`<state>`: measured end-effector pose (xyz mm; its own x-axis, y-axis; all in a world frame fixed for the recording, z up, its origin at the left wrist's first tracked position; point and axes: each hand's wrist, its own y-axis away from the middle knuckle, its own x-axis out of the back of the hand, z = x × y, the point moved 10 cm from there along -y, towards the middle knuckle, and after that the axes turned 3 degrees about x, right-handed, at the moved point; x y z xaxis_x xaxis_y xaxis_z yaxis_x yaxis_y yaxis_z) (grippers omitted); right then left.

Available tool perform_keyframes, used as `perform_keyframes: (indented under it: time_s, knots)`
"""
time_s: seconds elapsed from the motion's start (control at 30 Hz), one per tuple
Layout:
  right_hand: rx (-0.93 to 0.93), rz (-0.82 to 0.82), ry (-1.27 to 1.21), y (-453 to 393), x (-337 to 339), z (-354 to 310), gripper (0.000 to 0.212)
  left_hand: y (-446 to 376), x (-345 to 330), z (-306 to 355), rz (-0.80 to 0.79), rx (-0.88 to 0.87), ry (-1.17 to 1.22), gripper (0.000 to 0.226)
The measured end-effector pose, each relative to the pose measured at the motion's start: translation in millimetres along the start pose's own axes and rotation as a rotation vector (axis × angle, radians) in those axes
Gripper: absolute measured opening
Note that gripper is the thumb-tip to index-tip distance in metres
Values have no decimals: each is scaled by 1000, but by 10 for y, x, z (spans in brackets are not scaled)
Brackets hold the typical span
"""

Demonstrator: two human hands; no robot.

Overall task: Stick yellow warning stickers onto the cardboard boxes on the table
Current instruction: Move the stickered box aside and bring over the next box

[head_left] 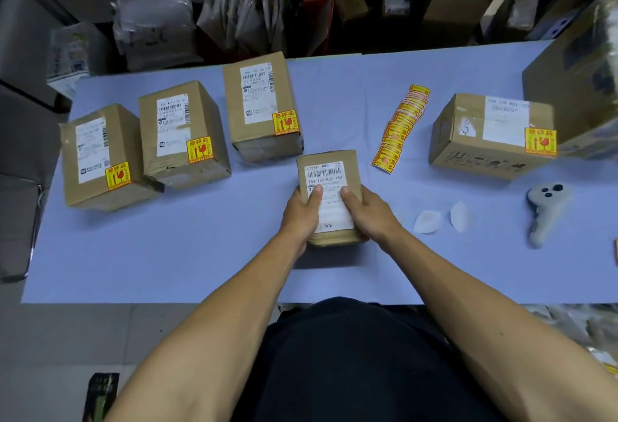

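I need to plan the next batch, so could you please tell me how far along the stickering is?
Four boxes carry yellow stickers: three on the left and one right. Both hands, left and right, grip the small box, which shows none yet. The sticker strip remains.

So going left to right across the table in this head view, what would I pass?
Left stickered box → second stickered box → third stickered box → unstickered box held by left hand and right hand → sticker strip → peeled backings → right stickered box → grey controller.

The held box's label (329,194) reads "159-159-K02-160".
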<state>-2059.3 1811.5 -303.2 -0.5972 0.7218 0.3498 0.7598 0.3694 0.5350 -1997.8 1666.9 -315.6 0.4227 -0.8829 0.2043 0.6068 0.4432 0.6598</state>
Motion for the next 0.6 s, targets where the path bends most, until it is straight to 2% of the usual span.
perform_keyframes:
  time_s: [0.13,0.2,0.23,0.3,0.4,0.5,0.6]
  knots:
    - [10,-5,54,-40,1,5,48,-41,4,17,-33,-1,-95,40]
    - [16,-42,91,-68,27,46,49,-52,51,47,20,-33,-281,54]
    - [17,-49,108,-82,73,80,52,-39,90,97,69,-79,-421,64]
    - [19,4,152,-119,260,160,56,45,83,309,151,-285,-739,73]
    - [14,143,252,-191,605,260,51,156,-216,553,81,-621,-1089,70]
    - [19,204,329,-315,803,297,43,102,-454,583,-17,-705,-1238,70]
    - [29,207,417,-455,866,301,46,28,-557,553,-21,-699,-1312,70]
